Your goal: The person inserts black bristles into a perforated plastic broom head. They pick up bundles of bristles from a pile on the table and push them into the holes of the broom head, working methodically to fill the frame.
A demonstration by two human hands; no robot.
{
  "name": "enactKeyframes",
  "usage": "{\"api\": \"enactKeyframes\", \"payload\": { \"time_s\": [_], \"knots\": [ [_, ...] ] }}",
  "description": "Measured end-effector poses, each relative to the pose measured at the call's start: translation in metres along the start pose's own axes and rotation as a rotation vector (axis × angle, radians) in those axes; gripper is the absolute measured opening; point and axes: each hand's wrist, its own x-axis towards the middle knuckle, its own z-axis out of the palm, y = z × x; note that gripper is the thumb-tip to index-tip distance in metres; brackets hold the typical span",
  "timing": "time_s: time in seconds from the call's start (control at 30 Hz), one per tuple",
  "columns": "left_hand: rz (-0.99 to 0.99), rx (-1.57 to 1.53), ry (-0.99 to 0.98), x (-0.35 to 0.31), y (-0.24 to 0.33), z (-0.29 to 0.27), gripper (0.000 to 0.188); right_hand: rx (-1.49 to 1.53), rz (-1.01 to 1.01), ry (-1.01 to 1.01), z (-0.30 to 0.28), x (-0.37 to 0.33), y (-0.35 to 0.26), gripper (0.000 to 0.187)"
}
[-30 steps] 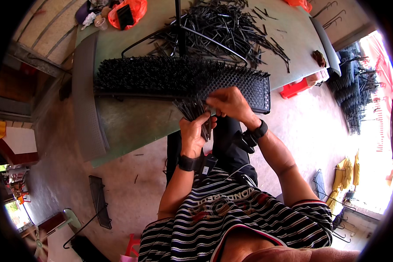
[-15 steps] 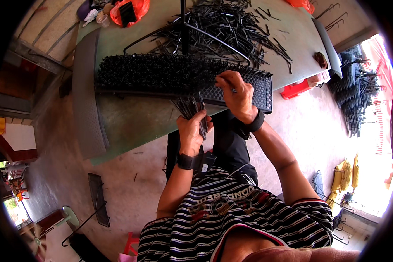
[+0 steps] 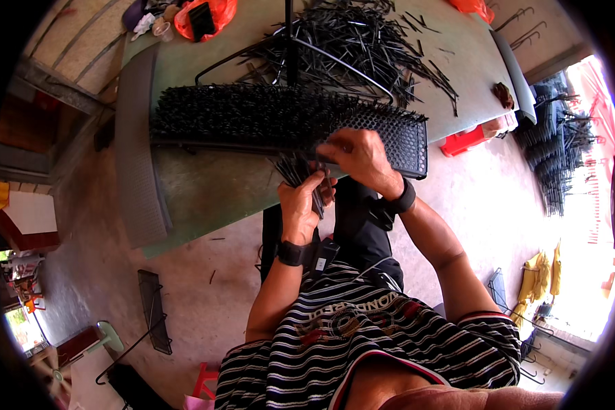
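Note:
My left hand (image 3: 301,201) is closed around a bundle of thin black strips (image 3: 292,169), their ends fanning out above the fingers. Just above it, my right hand (image 3: 357,156) has its thumb and fingers pinched together at the bundle's upper end; whatever lies between the fingertips is too small to make out. Behind both hands rests a long black perforated panel (image 3: 406,147) on the table's near edge. Dense black bristle-like tufts (image 3: 239,116) cover its left and middle part, while rows of holes show at the right.
A heap of loose black strips (image 3: 355,44) lies on the green table (image 3: 198,198) beyond the panel. A black metal stand (image 3: 290,55) rises behind the panel. A grey mat (image 3: 135,150) hangs over the left edge. An orange bag (image 3: 219,17) sits far left, a red stool (image 3: 461,142) right.
My right hand has moved left and slightly down, from the panel's holes to the bundle. My left hand stays almost in place with the strips.

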Motion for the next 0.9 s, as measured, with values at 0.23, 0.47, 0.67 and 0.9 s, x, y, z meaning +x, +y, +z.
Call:
{"api": "enactKeyframes", "payload": {
  "time_s": [0.23, 0.47, 0.67, 0.9],
  "knots": [
    [0.020, 0.054, 0.069, 0.000, -0.006, 0.002, 0.017, 0.487, 0.344, 0.031, -0.005, -0.006, 0.002, 0.015],
    [-0.011, 0.005, 0.016, -0.005, -0.001, 0.001, 0.011, 0.416, 0.013, 0.419, 0.008, -0.002, -0.003, 0.021],
    [-0.045, 0.032, 0.016, -0.003, 0.000, -0.007, 0.011, 0.338, -0.024, 0.377, 0.025, 0.000, 0.010, 0.022],
    [0.001, -0.010, 0.051, -0.004, 0.006, -0.005, 0.015, -0.192, -0.354, 0.104, 0.015, 0.006, 0.010, 0.016]
  ]
}}
